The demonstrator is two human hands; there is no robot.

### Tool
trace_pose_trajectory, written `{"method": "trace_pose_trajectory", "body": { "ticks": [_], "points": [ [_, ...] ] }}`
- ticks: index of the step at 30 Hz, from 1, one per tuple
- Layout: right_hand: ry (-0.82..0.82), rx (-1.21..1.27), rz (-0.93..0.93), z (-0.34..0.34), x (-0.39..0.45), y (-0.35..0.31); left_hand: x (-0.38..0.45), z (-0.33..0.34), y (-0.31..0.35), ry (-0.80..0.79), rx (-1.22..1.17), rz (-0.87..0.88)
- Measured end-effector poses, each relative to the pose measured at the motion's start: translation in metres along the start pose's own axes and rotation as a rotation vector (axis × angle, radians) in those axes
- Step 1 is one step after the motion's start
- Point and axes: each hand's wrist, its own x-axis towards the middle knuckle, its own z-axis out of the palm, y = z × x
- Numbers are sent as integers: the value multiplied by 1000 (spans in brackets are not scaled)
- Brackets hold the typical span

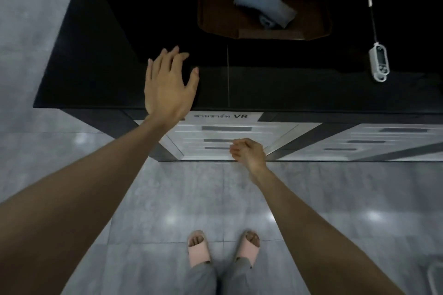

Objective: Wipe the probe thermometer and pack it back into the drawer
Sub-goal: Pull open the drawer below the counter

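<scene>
left hand (169, 84): fingers spread wide, empty, over dark surface (96, 67) edge at 10 o'clock | right hand (249, 152): fingers loosely curled, empty, before white drawers (225, 136) | thermometer (378, 55): on surface at 2 o'clock | cloth (262, 8): 12 o'clock

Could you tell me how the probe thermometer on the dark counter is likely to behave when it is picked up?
The probe thermometer looks light: a small white plastic body. Its long thin probe is probably stiff, and weight likely sits at the body end. Lying flat on the counter, it should slide rather than roll.
</scene>
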Motion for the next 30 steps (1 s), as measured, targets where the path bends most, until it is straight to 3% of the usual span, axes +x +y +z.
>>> {"method": "trace_pose_trajectory", "body": {
  "ticks": [3, 8, 14, 21, 30],
  "points": [
    [10, 281, 209, 17, 33, 4, 0, 5, -4, 47, 1, -1],
    [25, 621, 285, 33, 61, -7, 1, 10, -6, 80, 13, 0],
    [120, 610, 311, 41, 67, -8, 0, 11, -4, 86, 41, -2],
    [-8, 597, 283, 32, 47, 3, -2, 10, -3, 87, 50, -12],
    [2, 474, 343, 11, -14, 65, -4, 9, 0, 96, 56, -21]
  ]
}}
